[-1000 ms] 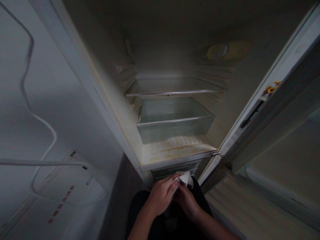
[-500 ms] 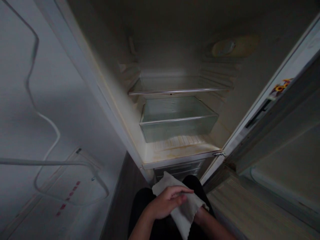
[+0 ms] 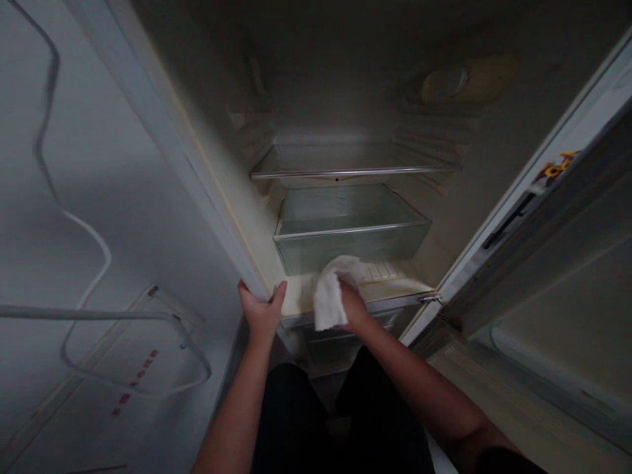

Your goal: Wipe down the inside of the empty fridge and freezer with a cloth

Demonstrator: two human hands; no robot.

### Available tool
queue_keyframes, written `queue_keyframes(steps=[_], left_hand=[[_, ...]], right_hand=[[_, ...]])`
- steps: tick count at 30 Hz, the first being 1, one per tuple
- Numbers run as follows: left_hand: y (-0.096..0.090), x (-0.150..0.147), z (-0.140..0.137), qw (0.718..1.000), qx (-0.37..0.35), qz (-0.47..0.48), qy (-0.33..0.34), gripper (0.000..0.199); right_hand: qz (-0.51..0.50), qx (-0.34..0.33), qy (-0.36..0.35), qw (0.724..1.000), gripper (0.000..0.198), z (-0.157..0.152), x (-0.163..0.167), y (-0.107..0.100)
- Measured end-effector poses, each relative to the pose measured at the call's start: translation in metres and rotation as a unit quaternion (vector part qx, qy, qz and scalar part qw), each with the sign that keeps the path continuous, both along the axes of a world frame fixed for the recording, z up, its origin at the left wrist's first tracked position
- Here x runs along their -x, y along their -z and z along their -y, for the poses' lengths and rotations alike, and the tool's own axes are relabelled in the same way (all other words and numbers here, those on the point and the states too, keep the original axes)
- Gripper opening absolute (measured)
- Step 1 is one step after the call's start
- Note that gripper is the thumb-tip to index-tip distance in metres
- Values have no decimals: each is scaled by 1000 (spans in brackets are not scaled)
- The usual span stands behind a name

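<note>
In the head view, my right hand [image 3: 351,304] is closed on a white cloth [image 3: 330,299], at the front of the refrigerator's stained bottom ledge [image 3: 372,289]. The cloth hides part of that ledge, and most of my right fingers are behind it. My left hand [image 3: 261,311] grips the refrigerator's left front edge [image 3: 227,230], its thumb on the inner side and its other fingers on the outside. Just behind the cloth stands a clear greenish drawer [image 3: 345,247], with a glass shelf [image 3: 353,164] above it.
The open refrigerator door [image 3: 557,316] stands on the right. A white cable [image 3: 99,250] loops along the pale surface at left. Below the ledge is a lower compartment [image 3: 340,345], between my knees. A yellowed lamp cover [image 3: 474,79] sits on the inner right wall.
My hands have parted from above my lap. The right hand has carried the cloth forward to the bottom ledge, and the left has taken hold of the refrigerator's left edge.
</note>
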State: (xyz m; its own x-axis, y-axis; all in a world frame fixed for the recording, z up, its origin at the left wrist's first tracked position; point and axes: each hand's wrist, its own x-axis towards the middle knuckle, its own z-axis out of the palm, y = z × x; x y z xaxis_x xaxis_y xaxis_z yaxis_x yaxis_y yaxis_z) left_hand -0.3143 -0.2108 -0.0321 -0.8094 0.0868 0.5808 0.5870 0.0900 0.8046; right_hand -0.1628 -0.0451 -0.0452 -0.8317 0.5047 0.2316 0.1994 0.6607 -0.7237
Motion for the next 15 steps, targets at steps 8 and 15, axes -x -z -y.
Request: queue_keyframes(steps=[8, 15], left_hand=[[22, 8, -12, 994, 26, -10, -107, 61], [23, 6, -10, 994, 26, 23, -108, 62]], right_hand=[[121, -267, -128, 947, 86, 50, 73, 2], [121, -263, -107, 951, 70, -22, 16, 8]])
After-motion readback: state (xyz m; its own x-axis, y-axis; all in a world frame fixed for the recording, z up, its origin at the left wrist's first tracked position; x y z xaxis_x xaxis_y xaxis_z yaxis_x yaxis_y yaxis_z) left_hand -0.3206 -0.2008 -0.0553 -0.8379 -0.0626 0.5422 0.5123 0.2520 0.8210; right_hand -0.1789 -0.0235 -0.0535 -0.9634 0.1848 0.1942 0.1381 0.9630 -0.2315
